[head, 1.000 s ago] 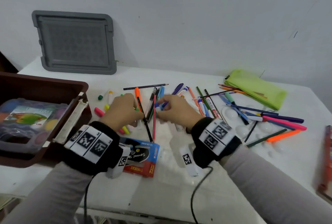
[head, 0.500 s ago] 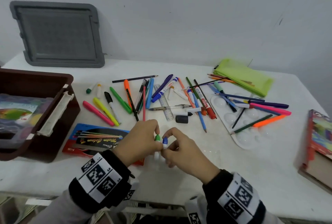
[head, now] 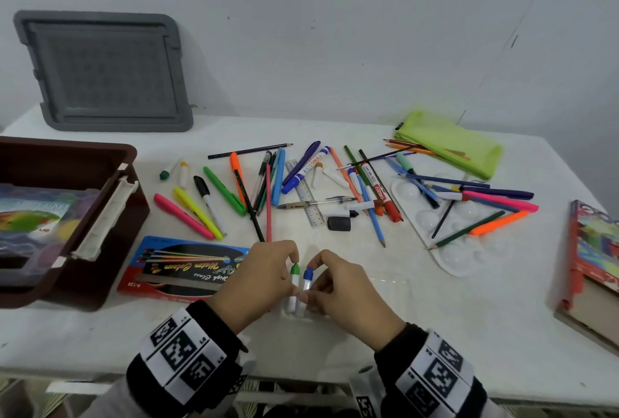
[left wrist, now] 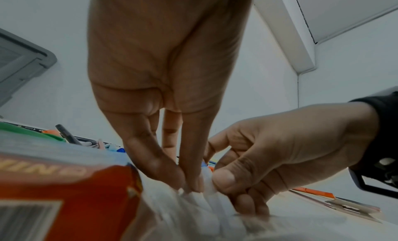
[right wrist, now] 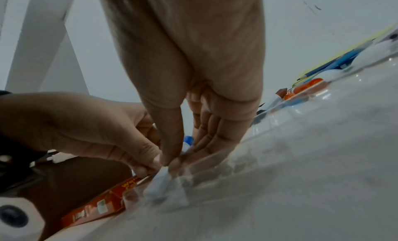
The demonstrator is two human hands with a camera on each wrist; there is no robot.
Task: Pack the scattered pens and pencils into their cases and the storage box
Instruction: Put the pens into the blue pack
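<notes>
Near the table's front edge my left hand (head: 290,275) pinches a small white tube with a green cap (head: 295,270). Right beside it, my right hand (head: 310,280) pinches a matching tube with a blue cap (head: 307,274). The tubes touch side by side, with their lower ends in a clear plastic tray (head: 375,297). In the left wrist view the fingertips (left wrist: 191,185) of both hands meet on the white tubes (left wrist: 207,183). The right wrist view shows the blue cap (right wrist: 189,140) between my fingers. Several pens and pencils (head: 268,183) lie scattered behind the hands.
A brown storage box (head: 107,216) stands at the left, a grey lid (head: 104,72) leaning on the wall behind it. A watercolour box (head: 181,270) lies by my left hand. To the right are a green pencil case (head: 449,142), a white palette (head: 449,256) and a red box (head: 593,250).
Both hands left the pen pile and came back to the table's front edge, each with a small tube. Over the last half second they have held almost still.
</notes>
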